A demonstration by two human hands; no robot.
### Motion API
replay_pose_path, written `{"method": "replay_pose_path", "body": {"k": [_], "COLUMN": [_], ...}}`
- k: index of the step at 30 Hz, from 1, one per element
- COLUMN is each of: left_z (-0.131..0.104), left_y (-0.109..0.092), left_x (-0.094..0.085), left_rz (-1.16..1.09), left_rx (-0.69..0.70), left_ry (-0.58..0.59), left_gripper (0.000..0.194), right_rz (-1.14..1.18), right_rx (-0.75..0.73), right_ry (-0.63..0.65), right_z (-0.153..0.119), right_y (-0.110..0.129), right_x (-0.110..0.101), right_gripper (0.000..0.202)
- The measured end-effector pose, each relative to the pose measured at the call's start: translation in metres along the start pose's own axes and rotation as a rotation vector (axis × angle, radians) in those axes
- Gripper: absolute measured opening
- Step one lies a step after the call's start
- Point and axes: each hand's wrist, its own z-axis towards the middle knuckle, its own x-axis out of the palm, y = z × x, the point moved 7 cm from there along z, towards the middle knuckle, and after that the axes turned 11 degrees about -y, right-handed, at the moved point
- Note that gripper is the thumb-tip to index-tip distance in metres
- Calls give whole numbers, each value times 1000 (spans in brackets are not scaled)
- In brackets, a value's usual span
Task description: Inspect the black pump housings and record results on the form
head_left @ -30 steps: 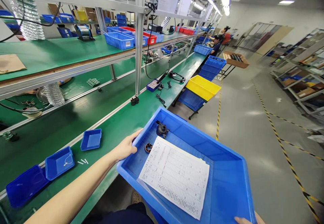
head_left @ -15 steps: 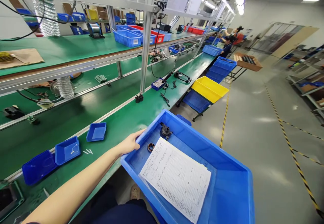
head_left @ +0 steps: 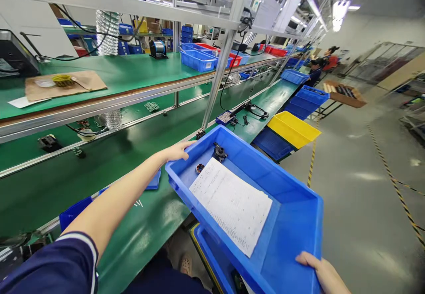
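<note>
A large blue plastic bin (head_left: 299, 196) is held tilted in front of me, over the bench edge. My left hand (head_left: 175, 151) grips its far left rim, thumb on the inner side. At the near right corner my right hand (head_left: 317, 265) is closed over the rim, its thumb inside and the other fingers hidden behind the wall. Inside the bin lie a printed paper sheet (head_left: 232, 203), a black round motor-like part (head_left: 219, 152) and a small ring with copper windings (head_left: 199, 168).
Below is another blue bin (head_left: 212, 249). The green bench (head_left: 146, 236) runs along my left, with small blue trays partly behind my arm. Further along stand a yellow bin (head_left: 294, 128) and a metal post (head_left: 226, 55). People sit at the far end.
The bin has risen and shifted over the bench, its far left corner moving up. My right hand has come into view on its near right rim. The camera view has turned left.
</note>
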Motion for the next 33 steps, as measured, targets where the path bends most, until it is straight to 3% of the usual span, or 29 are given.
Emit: {"method": "replay_pose_path", "body": {"k": [4,9,13,19,24,33], "left_z": [36,70,92,114,125,124], "left_y": [18,51,77,114,143,185], "left_x": [-54,-99,-126,-159,-164,-133], "left_rz": [89,208,289,351,342,304], "left_rx": [-12,1,1,-58,-108,-162], "left_ry": [-18,-72,-112,-159,-168,-188], "left_gripper": [45,40,40,39,39,38], "right_rz": [47,85,94,75,60,76], "right_rx": [-37,-73,-111,-104,-69,-66], "right_ry": [36,43,50,62,63,15], "right_z": [4,19,27,42,57,71], "right_y": [40,67,80,85,70,30], "right_x": [70,138,181,229,253,262], "right_gripper": [17,14,10,17,23,23]}}
